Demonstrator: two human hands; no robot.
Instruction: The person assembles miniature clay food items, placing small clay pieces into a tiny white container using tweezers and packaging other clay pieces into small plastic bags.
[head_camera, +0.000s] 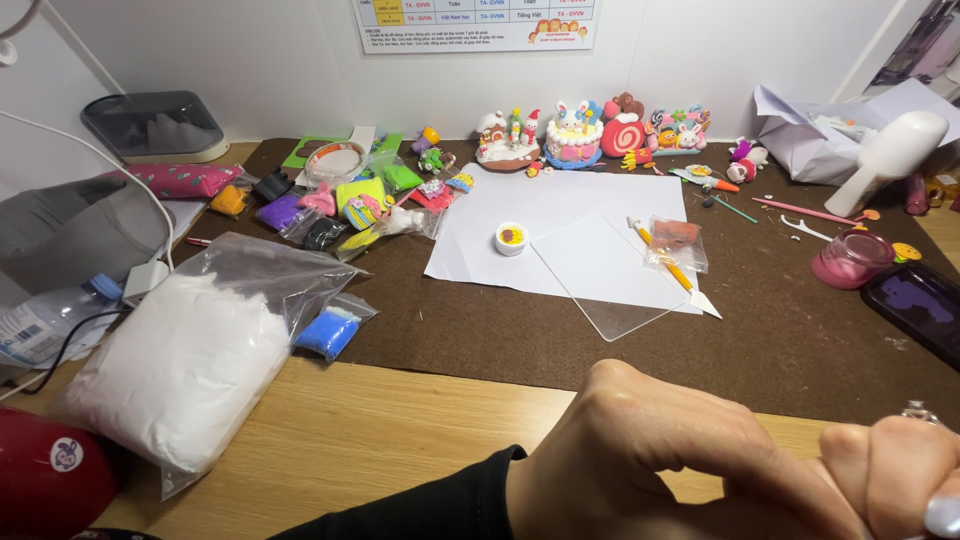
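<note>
My left hand (650, 450), in a black sleeve, reaches in from the bottom edge over the wooden desk front. It meets my right hand (890, 470), which has curled fingers, a ring and a painted nail. The fingertips of both hands are cut off by the frame, so any thing between them is hidden. Beyond the hands lies a white paper sheet (560, 215) with a clear plastic plate (610, 280), a small white cup with yellow filling (511, 238), a yellow-handled tool (665, 262) and a little bag of brown clay (677, 240).
A dark brown mat (780, 340) covers the desk. A big bag of white clay (190, 360) and a blue clay bag (328, 332) lie left. Coloured clay bags (340, 205), clay figurines (573, 135), a pink jar (850, 258) and a dark phone (915, 300) stand farther back and to the right.
</note>
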